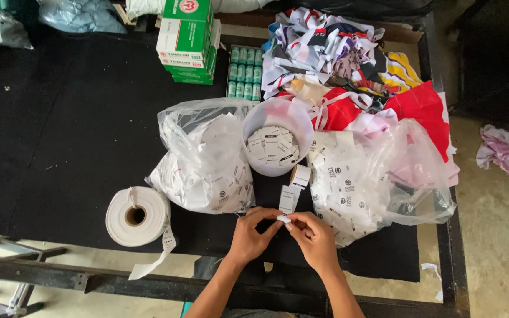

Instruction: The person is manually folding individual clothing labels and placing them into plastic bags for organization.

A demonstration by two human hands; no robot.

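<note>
- Small white label (284, 218) pinched between both hands, low over the near part of the black tabletop (60, 129), close to its front edge.
- Left hand (253, 232): fingers closed on the label's left end. Right hand (313, 235): fingers closed on its right end; fingertips of both hands meet at the label.
- A strip of white labels (293, 188) runs from just above the hands up to the white tub.
- White tub (278, 141), open-topped, holds loose labels; stands upright between two clear bags.
- Left bag of labels (204, 159) touches the tub; right bag of labels (360, 182) lies just beside the right hand, reaching toward the tabletop's right edge.
- Roll of white tape (136, 216) sits near the front edge, left of the hands, its loose tail hanging over the edge.
- Open room: wide bare black surface to the far left; narrow gap between the bags.
- Far side: green boxes (187, 38), pile of coloured cloth (349, 65).
</note>
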